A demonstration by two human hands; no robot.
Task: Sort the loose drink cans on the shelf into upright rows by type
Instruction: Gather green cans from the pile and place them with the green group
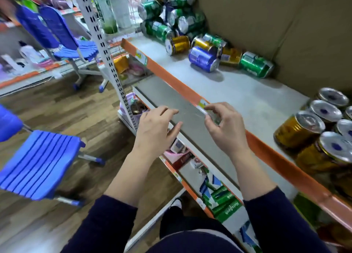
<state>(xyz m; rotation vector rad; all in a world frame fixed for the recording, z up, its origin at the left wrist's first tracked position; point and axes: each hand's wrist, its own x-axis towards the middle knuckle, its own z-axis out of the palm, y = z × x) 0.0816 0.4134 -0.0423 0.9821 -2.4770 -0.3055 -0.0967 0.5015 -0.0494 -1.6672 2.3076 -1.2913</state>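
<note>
- On the shelf [238, 92], lying tumbled toward the far end: loose cans [203, 59]; standing upright at the near right: gold cans [299, 130].
- Hovering at the front edge: left hand [158, 127], loosely open, holding nothing; right hand [222, 127], curling by a label [202, 104], grip unclear.
- Probably handling as light, smooth, easily dented; gripping best round the middle.

Upright cans [297, 130] at the near right and loose cans [256, 64] lying far: glossy metal walls, bare silver tops. Shelf deck [238, 92]: smooth, matt grey. Edge strip [171, 81]: smooth orange plastic. Back panel [276, 20]: matt brown cardboard. Chair seat [38, 163], left: ribbed blue plastic. Floor [66, 104]: wood-grain finish.
</note>
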